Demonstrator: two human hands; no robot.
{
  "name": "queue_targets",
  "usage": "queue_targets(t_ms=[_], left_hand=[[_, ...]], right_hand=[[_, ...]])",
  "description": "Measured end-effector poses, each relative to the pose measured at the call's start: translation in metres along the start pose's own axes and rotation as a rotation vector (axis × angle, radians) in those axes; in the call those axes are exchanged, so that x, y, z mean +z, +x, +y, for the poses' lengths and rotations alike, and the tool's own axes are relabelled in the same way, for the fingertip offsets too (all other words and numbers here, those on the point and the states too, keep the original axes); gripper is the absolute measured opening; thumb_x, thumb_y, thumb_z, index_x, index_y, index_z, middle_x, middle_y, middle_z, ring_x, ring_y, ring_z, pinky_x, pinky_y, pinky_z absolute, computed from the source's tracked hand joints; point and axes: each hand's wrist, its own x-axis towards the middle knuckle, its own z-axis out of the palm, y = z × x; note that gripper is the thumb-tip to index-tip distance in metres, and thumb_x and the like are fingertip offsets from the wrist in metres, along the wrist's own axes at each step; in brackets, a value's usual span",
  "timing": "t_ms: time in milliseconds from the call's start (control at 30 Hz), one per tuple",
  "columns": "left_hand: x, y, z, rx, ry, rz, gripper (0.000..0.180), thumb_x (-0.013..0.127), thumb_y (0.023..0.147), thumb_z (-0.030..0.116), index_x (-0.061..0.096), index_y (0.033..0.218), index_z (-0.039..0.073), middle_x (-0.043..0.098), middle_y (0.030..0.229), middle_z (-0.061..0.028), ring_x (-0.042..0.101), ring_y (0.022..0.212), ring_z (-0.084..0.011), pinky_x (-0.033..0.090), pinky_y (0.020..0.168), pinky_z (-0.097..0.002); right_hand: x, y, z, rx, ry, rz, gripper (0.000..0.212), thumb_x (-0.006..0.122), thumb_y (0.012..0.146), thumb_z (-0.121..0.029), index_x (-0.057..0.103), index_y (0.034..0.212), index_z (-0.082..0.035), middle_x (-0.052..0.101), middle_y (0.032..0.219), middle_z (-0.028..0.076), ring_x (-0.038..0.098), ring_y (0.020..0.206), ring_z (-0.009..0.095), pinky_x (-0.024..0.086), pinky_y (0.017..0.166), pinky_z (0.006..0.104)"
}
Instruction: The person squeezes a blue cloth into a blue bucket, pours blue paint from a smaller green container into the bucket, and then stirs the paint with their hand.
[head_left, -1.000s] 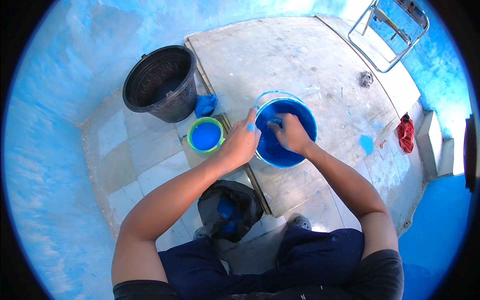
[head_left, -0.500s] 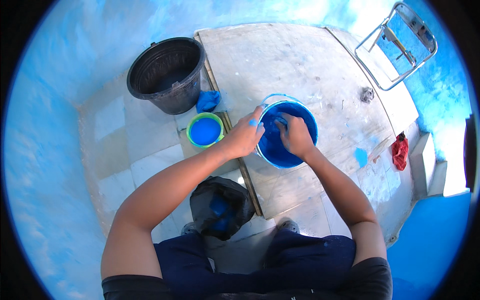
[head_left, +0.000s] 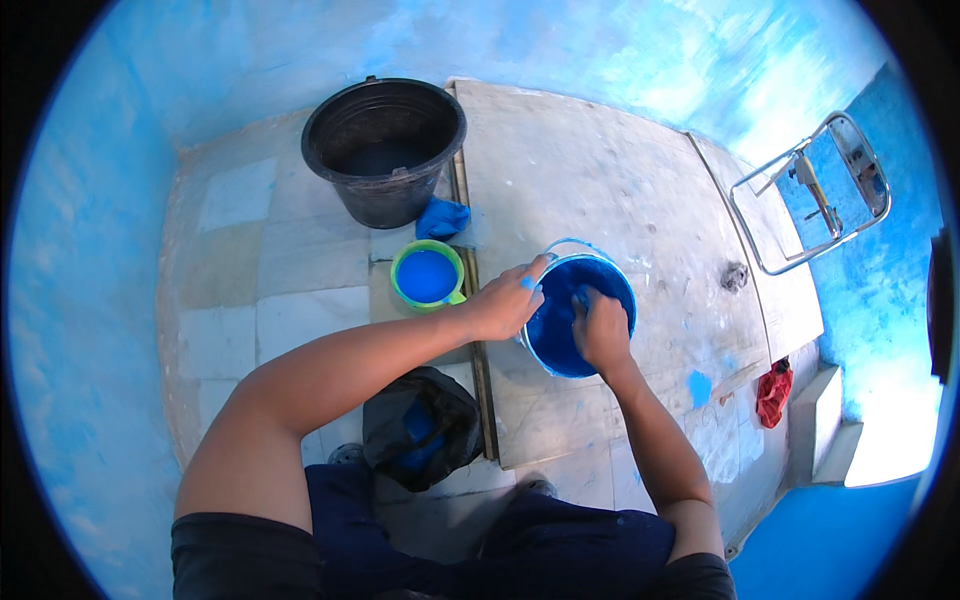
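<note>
A bucket [head_left: 556,356] with a white outer side stands on the board, its inside coated in dark blue paint and its wire handle up at the far side. My left hand [head_left: 506,303] is closed on its left rim, with blue paint on the knuckles. My right hand [head_left: 603,332] reaches in over the near right rim, fingers curled and blue at the tips. Whatever they hold, if anything, is hidden. Left of the bucket, a light green cup [head_left: 457,298] holds bright blue paint [head_left: 426,277]. A crumpled blue cloth or bag [head_left: 441,218] lies just beyond it.
A large black tub [head_left: 385,203] stands at the far left. Near my feet sits a black plastic bag [head_left: 383,432] with blue inside. The pale board [head_left: 570,145] has a raised left edge. A folding chair [head_left: 858,165], a grey wad [head_left: 735,276] and a red bundle [head_left: 773,393] are right.
The view has shifted, so the tub, cup and chair appear farther right. My right hand has moved slightly rightward and nearer inside the bucket. My left hand stays on its rim.
</note>
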Motion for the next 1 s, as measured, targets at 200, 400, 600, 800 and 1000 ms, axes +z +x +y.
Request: queue_targets(t_ms=[200, 400, 600, 800, 1000], left_hand=[[0.009, 0.003, 0.001, -0.043, 0.015, 0.002, 0.059, 0.05, 0.101, 0.014, 0.024, 0.15, -0.004, 0.05, 0.135, -0.0352, 0.056, 0.118, -0.0513, 0.047, 0.1, -0.0506], [0.01, 0.001, -0.012, -0.001, 0.028, 0.054, 0.06, 0.05, 0.1, 0.014, 0.025, 0.151, -0.005, 0.051, 0.133, -0.0357, 0.055, 0.117, -0.052, 0.046, 0.101, -0.05], [0.011, 0.004, -0.01, -0.018, 0.051, 0.039, 0.06, 0.051, 0.099, 0.014, 0.025, 0.15, -0.005, 0.052, 0.133, -0.0357, 0.054, 0.119, -0.0516, 0.046, 0.102, -0.0496], [0.013, 0.002, -0.015, -0.023, 0.051, 0.058, 0.06, 0.052, 0.099, 0.014, 0.026, 0.149, -0.005, 0.052, 0.132, -0.0366, 0.054, 0.12, -0.052, 0.045, 0.102, -0.05], [0.009, 0.007, 0.002, -0.044, 0.027, -0.005, 0.06, 0.052, 0.099, 0.014, 0.027, 0.149, -0.006, 0.052, 0.132, -0.0365, 0.054, 0.121, -0.0511, 0.045, 0.102, -0.0498]], right_hand=[[0.013, 0.003, 0.021, -0.015, 0.28, -0.227, 0.015, 0.062, 0.089, -0.009, 0.068, 0.085, 0.004, 0.067, 0.087, 0.032, 0.067, 0.086, 0.047, 0.054, 0.079, 0.054], [-0.004, 0.003, -0.007, 0.015, -0.061, 0.028, 0.019, 0.064, 0.089, -0.012, 0.068, 0.092, 0.006, 0.067, 0.088, 0.032, 0.066, 0.088, 0.048, 0.053, 0.077, 0.0518], [0.014, 0.002, 0.011, -0.002, 0.183, -0.286, 0.021, 0.064, 0.089, -0.013, 0.069, 0.1, 0.005, 0.068, 0.089, 0.031, 0.067, 0.085, 0.048, 0.053, 0.078, 0.0524], [0.003, 0.005, -0.002, -0.029, -0.082, 0.011, 0.022, 0.064, 0.09, -0.013, 0.07, 0.098, 0.007, 0.068, 0.09, 0.032, 0.069, 0.085, 0.046, 0.055, 0.08, 0.0504], [0.019, -0.006, 0.022, -0.104, -0.002, -0.154, 0.02, 0.062, 0.091, -0.012, 0.071, 0.091, 0.006, 0.07, 0.087, 0.028, 0.07, 0.081, 0.043, 0.054, 0.077, 0.0501]])
